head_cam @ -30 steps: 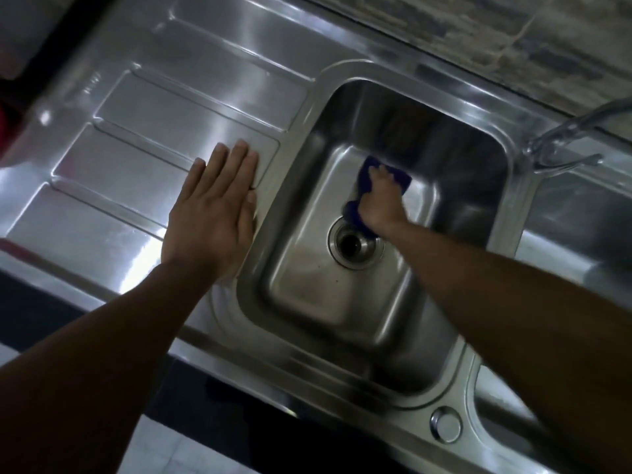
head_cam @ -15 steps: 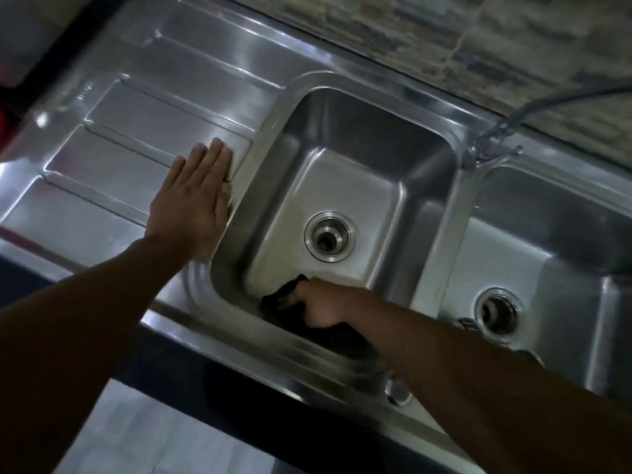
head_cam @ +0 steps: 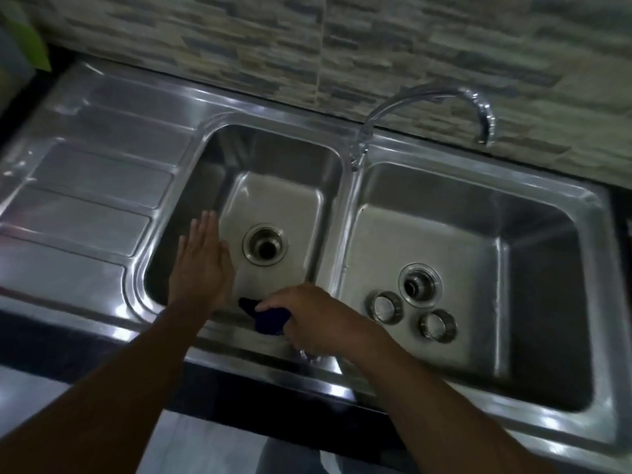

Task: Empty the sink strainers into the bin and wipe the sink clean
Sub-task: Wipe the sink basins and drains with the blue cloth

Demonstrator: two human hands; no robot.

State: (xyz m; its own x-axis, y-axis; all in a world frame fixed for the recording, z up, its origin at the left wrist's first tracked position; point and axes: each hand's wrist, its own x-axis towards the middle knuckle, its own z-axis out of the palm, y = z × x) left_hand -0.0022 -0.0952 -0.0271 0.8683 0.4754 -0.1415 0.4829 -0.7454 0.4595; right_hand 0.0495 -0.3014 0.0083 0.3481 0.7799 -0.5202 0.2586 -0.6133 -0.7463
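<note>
A steel double sink fills the view. My right hand [head_cam: 309, 316] grips a dark blue cloth [head_cam: 268, 319] at the near edge of the left basin [head_cam: 273, 159]. My left hand [head_cam: 201, 261] hovers flat and open over that basin's left side, beside its open drain [head_cam: 264, 248]. The right basin [head_cam: 533, 241] holds its drain [head_cam: 420, 283] and two round metal strainers [head_cam: 386, 306] [head_cam: 438, 325] lying on the floor next to it.
A curved chrome tap [head_cam: 424, 107] rises between the basins at the back. A ribbed draining board [head_cam: 92, 196] lies to the left. A stone-pattern tiled wall [head_cam: 307, 46] is behind. Something green [head_cam: 30, 42] sits at the far left corner.
My left hand has left the draining board and moved right over the left basin. My right hand has drawn the cloth from the basin floor up to the near rim. The view has shifted right.
</note>
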